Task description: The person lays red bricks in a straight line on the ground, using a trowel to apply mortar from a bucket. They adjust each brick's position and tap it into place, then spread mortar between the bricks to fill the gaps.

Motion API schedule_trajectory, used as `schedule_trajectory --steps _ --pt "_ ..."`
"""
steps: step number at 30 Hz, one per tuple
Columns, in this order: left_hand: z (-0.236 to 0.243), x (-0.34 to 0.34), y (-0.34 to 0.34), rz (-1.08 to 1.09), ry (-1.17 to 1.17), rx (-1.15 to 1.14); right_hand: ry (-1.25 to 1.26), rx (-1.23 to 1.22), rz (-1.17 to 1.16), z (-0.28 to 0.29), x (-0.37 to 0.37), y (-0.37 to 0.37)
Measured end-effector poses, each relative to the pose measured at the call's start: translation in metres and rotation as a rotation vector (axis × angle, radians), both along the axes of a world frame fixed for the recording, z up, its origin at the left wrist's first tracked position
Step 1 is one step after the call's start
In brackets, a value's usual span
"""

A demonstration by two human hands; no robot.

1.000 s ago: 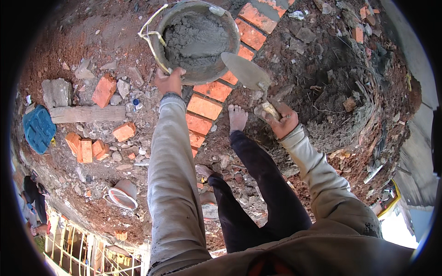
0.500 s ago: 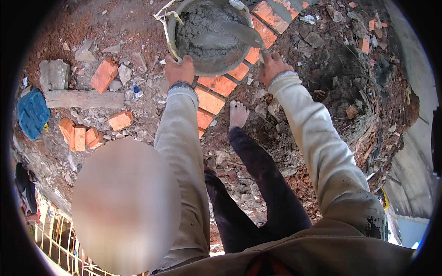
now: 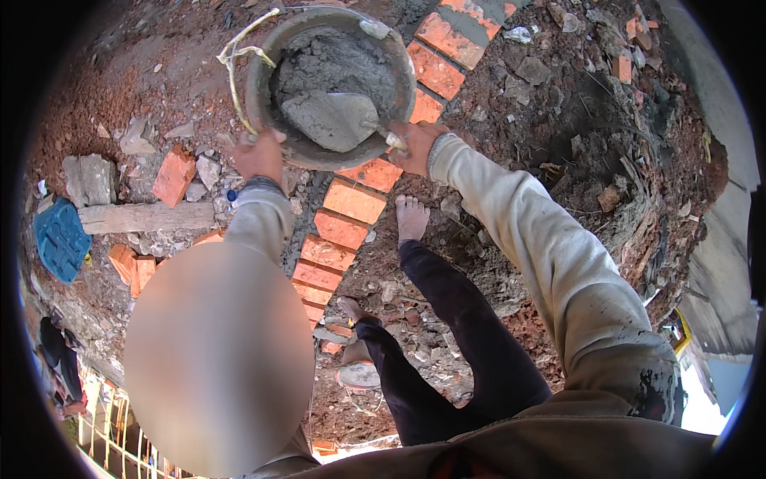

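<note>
A round metal pan [image 3: 271,132] full of grey mortar [image 3: 319,60] sits on the rubble at the top. My left hand [image 3: 259,156] grips the pan's near rim. My right hand [image 3: 415,148] holds the handle of a trowel [image 3: 335,120], whose blade lies inside the pan loaded with mortar. A row of laid orange bricks [image 3: 351,199] runs from under the pan down toward me. My bare feet [image 3: 411,217] stand beside that row.
Loose bricks [image 3: 174,176] and a wooden plank [image 3: 148,217] lie at the left, with a blue object [image 3: 60,239] further left. Dark soil and debris [image 3: 606,144] fill the right. A blurred patch covers the lower left.
My right hand has swung the trowel from the soil at the right into the pan and scooped mortar. My left hand stays on the rim.
</note>
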State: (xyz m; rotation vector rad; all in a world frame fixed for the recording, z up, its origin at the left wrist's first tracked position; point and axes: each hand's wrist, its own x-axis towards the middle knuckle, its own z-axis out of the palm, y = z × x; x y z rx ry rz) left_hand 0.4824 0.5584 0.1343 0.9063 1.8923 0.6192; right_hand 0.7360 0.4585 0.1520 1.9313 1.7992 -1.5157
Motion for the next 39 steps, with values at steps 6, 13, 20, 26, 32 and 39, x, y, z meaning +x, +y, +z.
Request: schedule_trajectory --steps 6,13,20,26,32,39 --pt "0.078 0.007 0.098 -0.394 0.442 0.098 0.09 0.021 -0.129 0.024 -0.012 -0.01" --pt "0.027 -0.053 0.09 -0.694 0.549 0.332 0.258 -0.119 -0.311 0.028 -0.075 -0.01" --pt "0.041 -0.023 0.095 -0.798 0.786 0.228 0.225 -0.14 -0.607 0.004 -0.046 -0.024" --pt "0.049 -0.01 0.094 -0.698 0.625 0.209 -0.062 -0.151 -0.963 -0.135 -0.023 -0.036" --pt "0.028 -0.022 0.097 -0.605 0.392 0.177 0.144 0.179 -1.044 -0.206 -0.07 -0.03" --pt "0.02 -0.034 0.101 -0.621 0.39 0.239 0.768 -0.139 -1.399 -0.265 -0.1 0.001"
